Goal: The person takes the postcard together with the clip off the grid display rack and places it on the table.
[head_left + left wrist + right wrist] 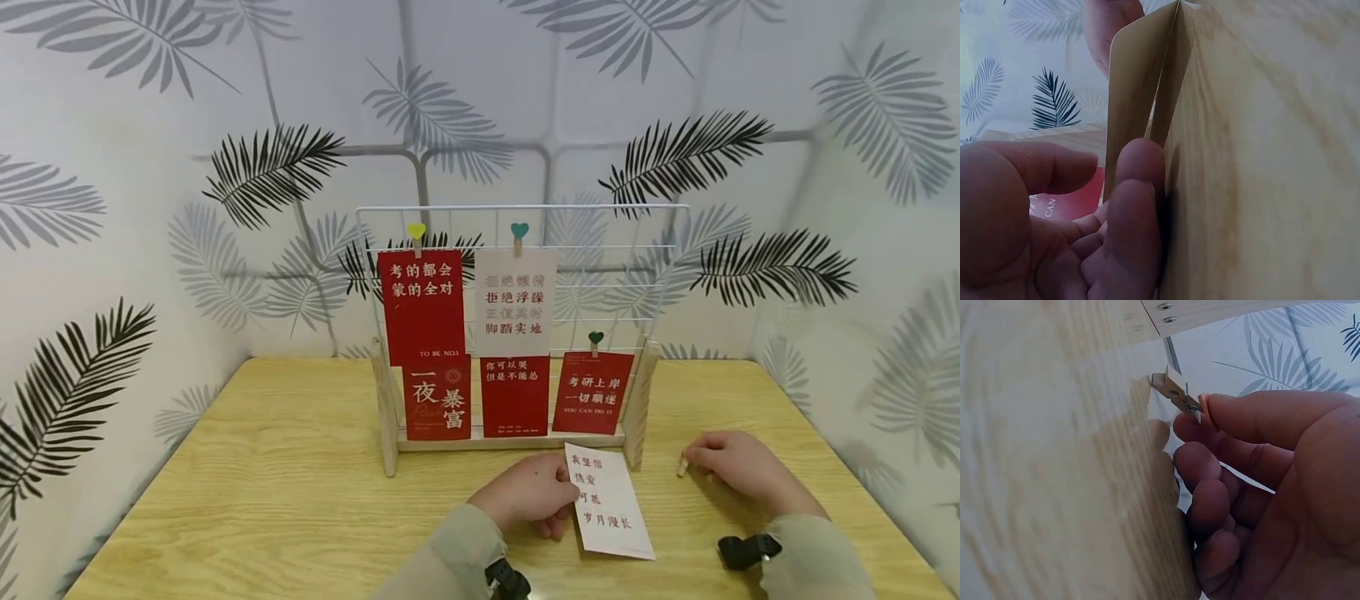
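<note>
A white card (609,500) with red characters lies on the wooden table (285,492) in front of a wire grid stand (387,433). My left hand (566,500) holds the card's left edge. In the left wrist view that edge of the card (1138,94) is lifted off the table, with a fingertip (1141,169) against it and the thumb close by. To the right of the card, my right hand (693,462) pinches a small wooden clip (682,467) and rests on the table. The right wrist view shows the clip (1175,390) between thumb and forefinger.
The stand carries several red cards (422,304) and one pale card (514,302), held by heart-topped clips (519,232). Its upper right part is bare wire (637,267). Leaf-patterned walls (112,250) close in the table on three sides.
</note>
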Tool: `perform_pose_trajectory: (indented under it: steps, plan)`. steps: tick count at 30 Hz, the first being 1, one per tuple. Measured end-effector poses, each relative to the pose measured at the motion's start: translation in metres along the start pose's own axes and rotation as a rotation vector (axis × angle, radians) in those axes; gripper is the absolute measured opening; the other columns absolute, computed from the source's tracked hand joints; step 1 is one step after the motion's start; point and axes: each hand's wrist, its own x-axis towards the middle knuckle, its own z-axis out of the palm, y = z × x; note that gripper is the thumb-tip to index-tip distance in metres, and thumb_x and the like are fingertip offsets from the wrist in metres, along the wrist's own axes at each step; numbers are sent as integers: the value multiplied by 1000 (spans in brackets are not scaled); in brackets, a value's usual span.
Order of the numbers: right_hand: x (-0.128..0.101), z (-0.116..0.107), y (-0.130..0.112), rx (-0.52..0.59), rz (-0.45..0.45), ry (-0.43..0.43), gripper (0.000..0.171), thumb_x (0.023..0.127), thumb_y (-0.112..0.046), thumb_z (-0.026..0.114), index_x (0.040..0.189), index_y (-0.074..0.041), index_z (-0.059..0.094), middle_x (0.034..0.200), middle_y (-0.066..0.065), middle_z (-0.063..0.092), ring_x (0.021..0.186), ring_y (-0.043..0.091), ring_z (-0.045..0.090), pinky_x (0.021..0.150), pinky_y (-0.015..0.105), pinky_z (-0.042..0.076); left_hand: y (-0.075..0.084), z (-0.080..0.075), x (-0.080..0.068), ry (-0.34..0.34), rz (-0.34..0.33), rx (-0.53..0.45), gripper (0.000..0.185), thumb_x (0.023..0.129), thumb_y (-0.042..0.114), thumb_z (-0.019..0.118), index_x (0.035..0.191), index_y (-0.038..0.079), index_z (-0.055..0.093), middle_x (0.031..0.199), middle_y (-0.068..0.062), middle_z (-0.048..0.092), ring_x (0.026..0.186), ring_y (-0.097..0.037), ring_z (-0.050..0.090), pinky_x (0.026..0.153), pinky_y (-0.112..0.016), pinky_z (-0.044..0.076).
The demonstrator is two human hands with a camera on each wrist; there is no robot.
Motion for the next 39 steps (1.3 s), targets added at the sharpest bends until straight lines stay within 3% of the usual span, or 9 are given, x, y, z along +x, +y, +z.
perform_pose_trajectory:
  steps: [9, 17, 25, 39]
  plan:
    - [1, -4, -1, -31, -26, 14, 23, 101, -29, 61, 96, -11, 74, 82, 1, 62, 72, 18, 55, 66, 34, 45, 4, -4, -2, -1, -3, 114, 20, 100, 26, 62, 88, 12, 56, 64, -10, 66, 50, -23, 64, 54, -32, 53]
    - [2, -2, -4, -11, 1, 29, 26, 101, -32, 62, 102, -10, 76, 81, 1, 64, 71, 18, 56, 66, 34, 45, 4, -4, -2, -2, -10, 95, 20, 100, 29, 63, 89, 13, 58, 65, -11, 66, 50, -23, 64, 53, -33, 53]
    - [4, 1, -1, -30, -17, 41, 23, 100, -30, 63, 99, -11, 76, 82, 0, 63, 71, 18, 55, 64, 34, 45, 4, -5, -4, -3, -25, 71, 22, 100, 33, 64, 90, 13, 58, 70, -11, 65, 54, -23, 66, 54, -34, 52]
    - [1, 2, -3, 5, 6, 41, 35, 97, -30, 66, 117, -3, 71, 99, 4, 71, 80, 17, 61, 68, 34, 51, 3, -6, -4, 1, -27, 70, 24, 99, 36, 65, 92, 14, 58, 73, -11, 64, 56, -24, 67, 54, -35, 53]
